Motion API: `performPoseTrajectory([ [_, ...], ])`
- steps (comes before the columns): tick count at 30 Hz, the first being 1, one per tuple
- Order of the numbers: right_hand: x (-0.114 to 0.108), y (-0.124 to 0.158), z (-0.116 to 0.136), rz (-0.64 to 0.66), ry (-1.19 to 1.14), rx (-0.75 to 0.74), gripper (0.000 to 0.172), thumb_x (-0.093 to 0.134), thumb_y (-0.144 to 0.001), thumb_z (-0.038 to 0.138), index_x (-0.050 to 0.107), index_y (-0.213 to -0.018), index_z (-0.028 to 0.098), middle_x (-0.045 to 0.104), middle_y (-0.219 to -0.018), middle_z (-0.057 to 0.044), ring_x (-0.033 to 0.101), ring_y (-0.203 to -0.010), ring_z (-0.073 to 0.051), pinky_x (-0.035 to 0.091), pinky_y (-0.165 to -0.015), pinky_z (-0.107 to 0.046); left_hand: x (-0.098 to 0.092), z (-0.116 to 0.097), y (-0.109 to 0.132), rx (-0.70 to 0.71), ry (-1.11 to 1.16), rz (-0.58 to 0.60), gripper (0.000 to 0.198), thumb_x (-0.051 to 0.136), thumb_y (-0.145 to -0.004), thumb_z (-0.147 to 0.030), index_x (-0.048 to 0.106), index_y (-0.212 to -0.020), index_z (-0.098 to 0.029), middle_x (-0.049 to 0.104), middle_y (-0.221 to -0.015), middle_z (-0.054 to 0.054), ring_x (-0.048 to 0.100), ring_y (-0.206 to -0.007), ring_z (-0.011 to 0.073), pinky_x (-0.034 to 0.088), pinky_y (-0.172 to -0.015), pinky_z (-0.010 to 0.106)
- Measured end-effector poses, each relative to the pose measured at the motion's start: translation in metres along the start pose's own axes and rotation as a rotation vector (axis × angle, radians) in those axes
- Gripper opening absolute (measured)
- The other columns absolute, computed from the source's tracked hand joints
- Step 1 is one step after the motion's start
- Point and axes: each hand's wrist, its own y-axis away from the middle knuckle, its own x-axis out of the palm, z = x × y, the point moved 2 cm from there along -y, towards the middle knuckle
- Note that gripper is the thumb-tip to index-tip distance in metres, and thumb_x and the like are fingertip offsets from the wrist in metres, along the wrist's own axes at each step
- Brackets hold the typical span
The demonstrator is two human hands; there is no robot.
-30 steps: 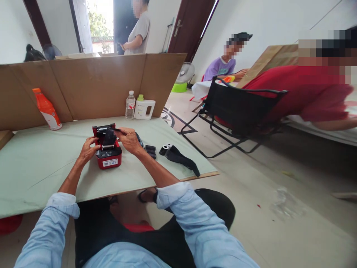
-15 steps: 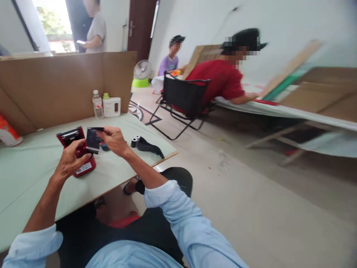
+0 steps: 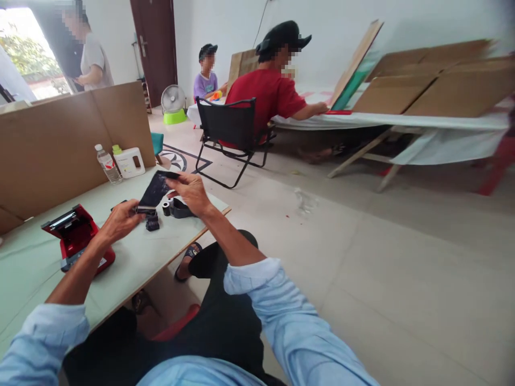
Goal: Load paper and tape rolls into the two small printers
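Both my hands hold a flat black sheet (image 3: 155,190) stretched between them above the pale green tabletop (image 3: 36,257). My left hand (image 3: 120,219) pinches its lower end and my right hand (image 3: 190,193) grips its upper end. A red device (image 3: 76,241) with its lid open lies on the table to the left of my left hand, untouched. Under my hands lie a small paper roll with a black strip (image 3: 176,208) and small black cylinders (image 3: 152,222).
A cardboard screen (image 3: 60,145) backs the table, with a water bottle (image 3: 106,164) and a white jug (image 3: 129,162) at its foot. A black folding chair (image 3: 231,134) holds a person in red at a long table (image 3: 402,120). Two more people are farther back.
The black sheet has come out of the red device and moved right, held up between both hands. My view has swung to the right, so the device sits farther left.
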Motion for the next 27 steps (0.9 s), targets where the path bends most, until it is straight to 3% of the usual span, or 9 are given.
performPoseTrajectory([
  [6, -0.096, -0.005, -0.036, -0.179, 0.149, 0.067, 0.033, 0.079, -0.068, 0.046, 0.073, -0.085, 0.018, 0.072, -0.078, -0.001, 0.068, -0.073, -0.016, 0.058, -0.065, -0.028, 0.036, -0.005, -0.114, 0.097, -0.224, 0.092, 0.034, 0.060, -0.077, -0.021, 0.081, -0.105, -0.020, 0.077, -0.081, 0.003, 0.065, -0.074, 0.0189, 0.053, -0.076, 0.031],
  [11, -0.130, 0.007, -0.071, -0.200, 0.521, 0.142, 0.025, 0.062, -0.073, 0.041, 0.068, -0.077, 0.017, 0.064, -0.066, 0.001, 0.057, -0.065, -0.015, 0.046, -0.062, -0.027, 0.079, 0.004, -0.164, 0.059, -0.411, 0.209, 0.047, 0.058, -0.070, -0.009, 0.081, -0.108, -0.021, 0.081, -0.098, 0.009, 0.071, -0.095, 0.0278, 0.053, -0.088, 0.036],
  [15, -0.136, 0.025, -0.084, -0.152, 0.632, 0.158, 0.018, 0.059, -0.072, 0.034, 0.066, -0.069, 0.018, 0.060, -0.064, 0.002, 0.053, -0.067, -0.015, 0.040, -0.066, -0.027, 0.103, 0.015, -0.169, 0.048, -0.402, 0.339, 0.039, 0.060, -0.069, -0.012, 0.082, -0.100, -0.023, 0.082, -0.095, 0.008, 0.073, -0.094, 0.0270, 0.054, -0.087, 0.033],
  [19, -0.133, 0.039, -0.085, -0.048, 0.728, 0.168, 0.017, 0.056, -0.075, 0.032, 0.060, -0.063, 0.020, 0.055, -0.061, 0.003, 0.048, -0.065, -0.014, 0.035, -0.065, -0.027, 0.106, 0.024, -0.162, 0.021, -0.345, 0.460, 0.031, 0.061, -0.081, -0.031, 0.080, -0.104, -0.022, 0.081, -0.103, 0.008, 0.074, -0.091, 0.0248, 0.056, -0.084, 0.032],
  [21, -0.129, 0.042, -0.084, -0.003, 0.760, 0.168, 0.019, 0.055, -0.078, 0.032, 0.058, -0.063, 0.020, 0.052, -0.060, 0.004, 0.045, -0.064, -0.014, 0.033, -0.063, -0.027, 0.103, 0.027, -0.157, -0.008, -0.313, 0.502, 0.045, 0.069, -0.078, -0.045, 0.076, -0.116, -0.022, 0.078, -0.117, 0.010, 0.074, -0.098, 0.0276, 0.057, -0.085, 0.034],
  [23, -0.125, 0.044, -0.082, 0.034, 0.788, 0.165, 0.020, 0.053, -0.080, 0.031, 0.055, -0.063, 0.021, 0.049, -0.060, 0.004, 0.043, -0.063, -0.013, 0.031, -0.062, -0.028, 0.101, 0.029, -0.151, -0.021, -0.299, 0.533, 0.073, 0.084, -0.063, -0.050, 0.070, -0.129, -0.022, 0.072, -0.131, 0.012, 0.071, -0.111, 0.0324, 0.057, -0.091, 0.037],
  [25, -0.122, 0.046, -0.081, 0.064, 0.814, 0.161, 0.019, 0.052, -0.081, 0.030, 0.053, -0.064, 0.021, 0.048, -0.060, 0.004, 0.042, -0.063, -0.013, 0.030, -0.062, -0.028, 0.101, 0.030, -0.144, 0.004, -0.317, 0.542, 0.092, 0.092, -0.049, -0.041, 0.064, -0.135, -0.021, 0.067, -0.136, 0.014, 0.067, -0.120, 0.0359, 0.055, -0.099, 0.039],
  [27, -0.120, 0.049, -0.079, 0.093, 0.835, 0.156, 0.018, 0.051, -0.082, 0.028, 0.055, -0.066, 0.021, 0.049, -0.061, 0.004, 0.043, -0.063, -0.014, 0.030, -0.062, -0.028, 0.102, 0.031, -0.138, 0.059, -0.353, 0.520, 0.089, 0.090, -0.051, -0.031, 0.062, -0.134, -0.020, 0.067, -0.134, 0.014, 0.066, -0.122, 0.0361, 0.053, -0.103, 0.041],
])
